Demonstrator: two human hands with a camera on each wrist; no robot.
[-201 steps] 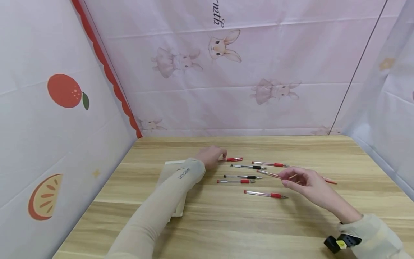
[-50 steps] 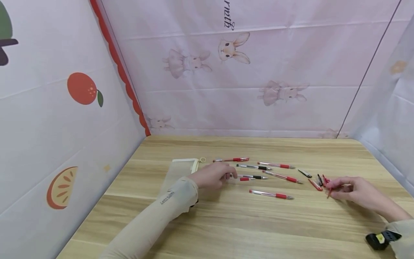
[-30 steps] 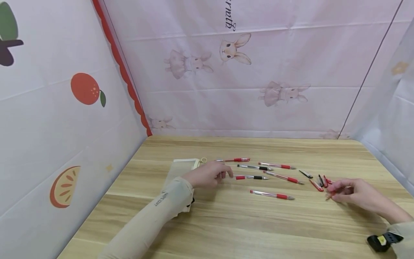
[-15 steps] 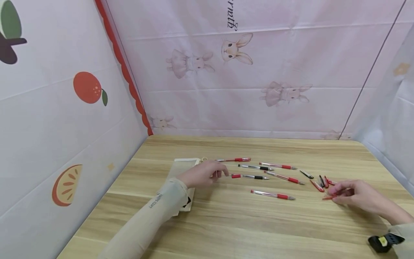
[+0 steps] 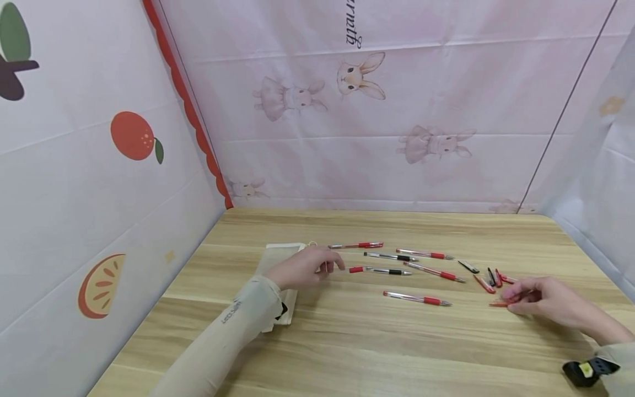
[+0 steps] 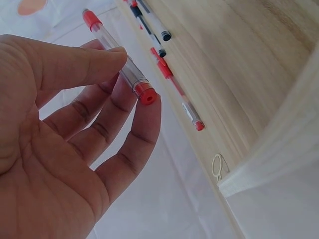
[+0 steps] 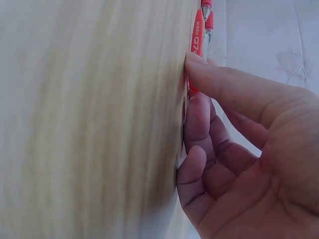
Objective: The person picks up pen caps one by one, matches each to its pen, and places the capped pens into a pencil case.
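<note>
My left hand (image 5: pixel 307 267) pinches a red gel pen (image 6: pixel 130 72) between thumb and fingers, just above the table. The pen's red grip (image 5: pixel 356 269) and bare tip point right, away from the palm. At the right, my right hand (image 5: pixel 550 300) pinches a red pen cap (image 7: pixel 198 40) with white lettering, its narrow end pointing left, close to the tabletop. Loose caps lie just beyond that hand, among them a red cap (image 5: pixel 484 284) and a black cap (image 5: pixel 468 267). Between the hands lie uncapped pens, such as a black gel pen (image 5: pixel 392 271) and another red gel pen (image 5: pixel 416 298).
A pale zip pouch (image 5: pixel 280 252) lies partly under the left forearm, its ring pull (image 5: pixel 311 243) at the far corner. Behind the left hand is a further red pen (image 5: pixel 356 246). Fabric walls (image 5: pixel 426 182) border the wooden table (image 5: pixel 387 353).
My left hand has picked up the red pen beside the black one and drawn it left. My right hand has moved from the pens to the right, and its cap has swung to point left.
</note>
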